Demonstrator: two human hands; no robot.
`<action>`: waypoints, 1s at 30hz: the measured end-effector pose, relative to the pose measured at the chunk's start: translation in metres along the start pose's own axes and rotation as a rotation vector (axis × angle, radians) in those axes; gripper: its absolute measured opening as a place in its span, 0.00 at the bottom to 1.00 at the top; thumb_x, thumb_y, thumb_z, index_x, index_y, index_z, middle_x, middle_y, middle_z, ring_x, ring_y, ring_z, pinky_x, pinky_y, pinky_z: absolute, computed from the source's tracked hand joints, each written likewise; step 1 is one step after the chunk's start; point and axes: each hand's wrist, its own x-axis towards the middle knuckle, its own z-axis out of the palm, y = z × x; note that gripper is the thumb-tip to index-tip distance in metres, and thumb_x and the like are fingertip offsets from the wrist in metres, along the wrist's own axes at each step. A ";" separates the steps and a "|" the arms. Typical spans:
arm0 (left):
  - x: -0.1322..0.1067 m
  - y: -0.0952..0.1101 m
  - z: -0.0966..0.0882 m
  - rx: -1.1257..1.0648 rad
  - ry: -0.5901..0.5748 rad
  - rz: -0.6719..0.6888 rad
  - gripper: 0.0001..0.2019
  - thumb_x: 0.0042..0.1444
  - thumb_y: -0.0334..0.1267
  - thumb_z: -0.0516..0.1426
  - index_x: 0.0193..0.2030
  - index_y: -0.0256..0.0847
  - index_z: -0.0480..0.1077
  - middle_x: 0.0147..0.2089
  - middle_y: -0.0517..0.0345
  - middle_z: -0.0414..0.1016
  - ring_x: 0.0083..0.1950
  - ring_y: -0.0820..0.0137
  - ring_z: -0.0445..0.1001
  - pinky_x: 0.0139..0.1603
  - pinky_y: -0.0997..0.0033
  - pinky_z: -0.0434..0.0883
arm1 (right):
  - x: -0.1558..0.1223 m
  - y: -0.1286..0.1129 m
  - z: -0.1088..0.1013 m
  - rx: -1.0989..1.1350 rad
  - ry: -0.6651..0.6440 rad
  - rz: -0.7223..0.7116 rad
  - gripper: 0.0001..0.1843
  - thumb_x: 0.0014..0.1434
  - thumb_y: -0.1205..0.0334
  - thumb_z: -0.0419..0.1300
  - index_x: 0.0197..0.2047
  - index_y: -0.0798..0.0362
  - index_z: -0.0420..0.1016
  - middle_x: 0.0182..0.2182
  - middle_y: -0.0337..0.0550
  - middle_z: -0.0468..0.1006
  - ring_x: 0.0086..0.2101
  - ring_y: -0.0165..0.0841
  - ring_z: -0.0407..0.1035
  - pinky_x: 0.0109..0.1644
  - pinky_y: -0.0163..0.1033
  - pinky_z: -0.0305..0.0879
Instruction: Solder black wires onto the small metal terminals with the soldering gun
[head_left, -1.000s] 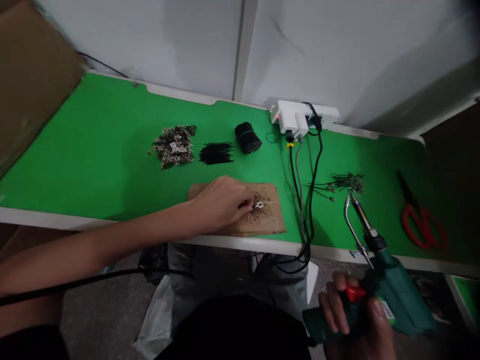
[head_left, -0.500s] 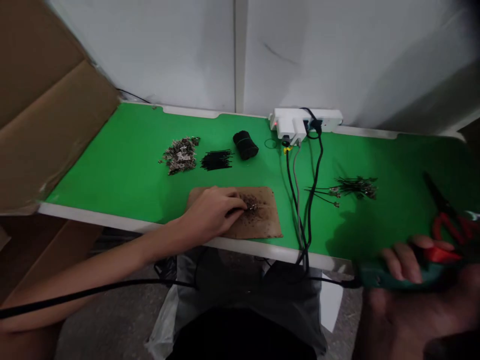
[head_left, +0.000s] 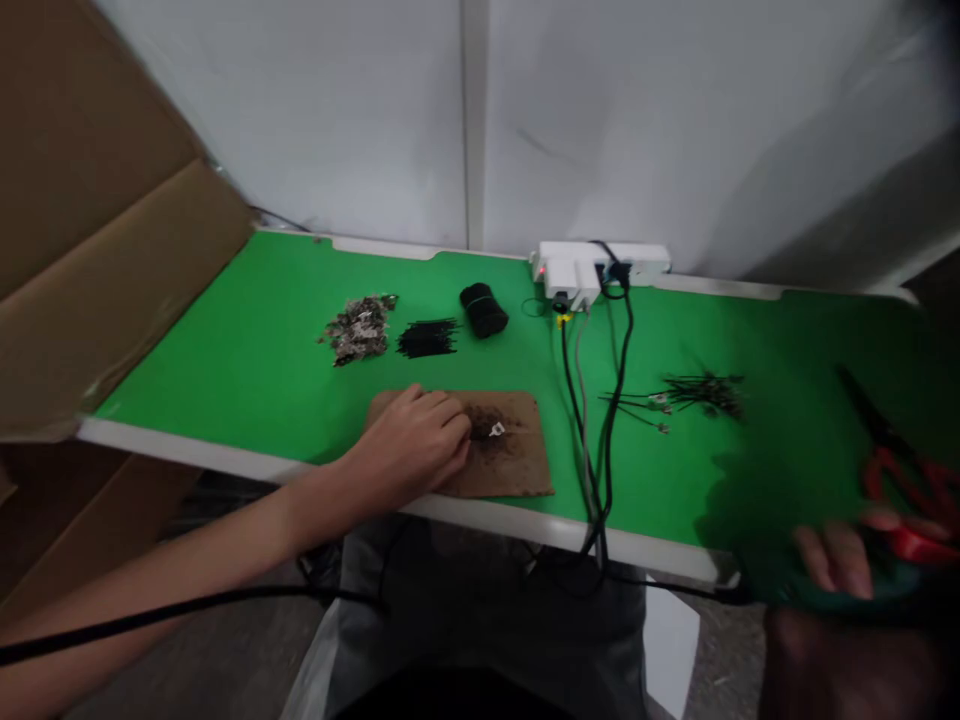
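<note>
My left hand (head_left: pixel 416 445) rests on a scorched brown board (head_left: pixel 517 462) at the front edge of the green table (head_left: pixel 247 360), its fingers bent just left of a small white metal piece (head_left: pixel 496 430) on the dark burnt patch. My right hand (head_left: pixel 840 570) is low at the right, blurred, gripping a green soldering gun with a red trigger (head_left: pixel 904 570); the gun's tip is out of view. A black cable runs from the gun across my lap.
Behind the board lie a heap of small metal pieces (head_left: pixel 358 325), a bunch of black wires (head_left: pixel 427 338) and a black roll (head_left: pixel 483 308). A white power strip (head_left: pixel 592 268) feeds cables over the front edge. Finished wires (head_left: pixel 697 392) and red scissors (head_left: pixel 900 465) lie right. Cardboard (head_left: pixel 97 250) stands left.
My right hand has swung the soldering gun down and to the right, away from the table. The left hand stayed on the board, its fingers now just off the white piece. The view shifted.
</note>
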 end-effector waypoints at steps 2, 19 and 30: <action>0.002 -0.003 0.001 0.060 0.046 0.073 0.10 0.66 0.31 0.54 0.33 0.40 0.72 0.33 0.55 0.77 0.35 0.65 0.71 0.37 0.62 0.62 | 0.008 0.000 0.003 0.021 0.002 -0.062 0.17 0.53 0.57 0.74 0.41 0.55 0.73 0.38 0.40 0.66 0.25 0.25 0.47 0.25 0.28 0.58; 0.241 0.070 0.001 -0.012 0.175 0.389 0.12 0.70 0.29 0.52 0.44 0.37 0.78 0.45 0.54 0.83 0.50 0.67 0.78 0.49 0.65 0.66 | 0.010 0.018 0.009 0.053 0.236 -0.241 0.20 0.53 0.56 0.72 0.42 0.57 0.70 0.39 0.42 0.66 0.25 0.24 0.50 0.25 0.29 0.56; 0.121 -0.072 -0.035 -0.366 0.390 0.013 0.10 0.70 0.42 0.54 0.43 0.41 0.75 0.39 0.56 0.80 0.40 0.68 0.75 0.46 0.67 0.70 | 0.011 0.012 0.002 0.013 0.217 -0.150 0.25 0.44 0.55 0.73 0.41 0.56 0.70 0.40 0.42 0.66 0.27 0.24 0.50 0.26 0.29 0.59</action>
